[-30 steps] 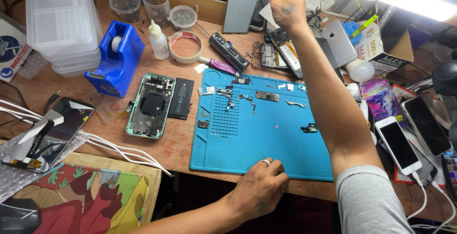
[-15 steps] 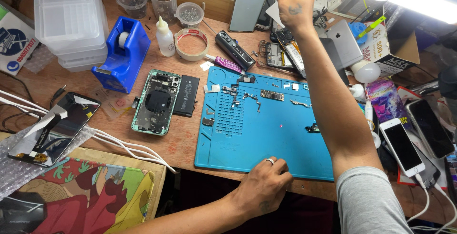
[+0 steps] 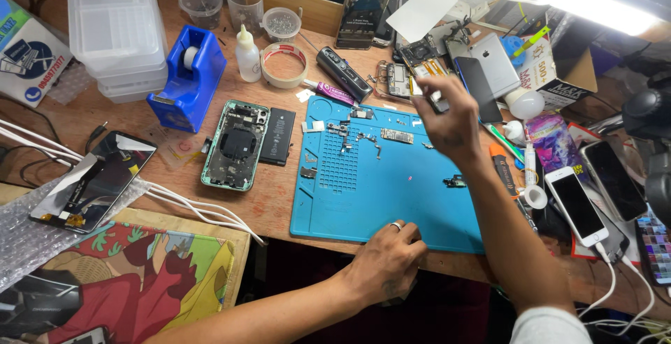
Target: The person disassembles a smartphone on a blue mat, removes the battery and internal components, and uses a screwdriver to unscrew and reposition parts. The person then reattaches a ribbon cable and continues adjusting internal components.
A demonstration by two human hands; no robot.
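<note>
Head view: right hand (image 3: 447, 117) raised over the blue mat's (image 3: 377, 197) far edge, grip pinched narrow on something too small to identify, axis unclear. Left hand (image 3: 388, 260) loosely curled, empty, resting on mat's near edge at desk (image 3: 279, 204) front.

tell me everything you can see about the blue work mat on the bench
The blue work mat is a flat rectangular sheet, rubbery-looking, lying on the wooden bench at its near edge. It has a round recess, moulded compartments along the top and a grid of small dimples. Small phone parts and screws lie scattered across its upper half. The left hand rests on its front edge.
</note>
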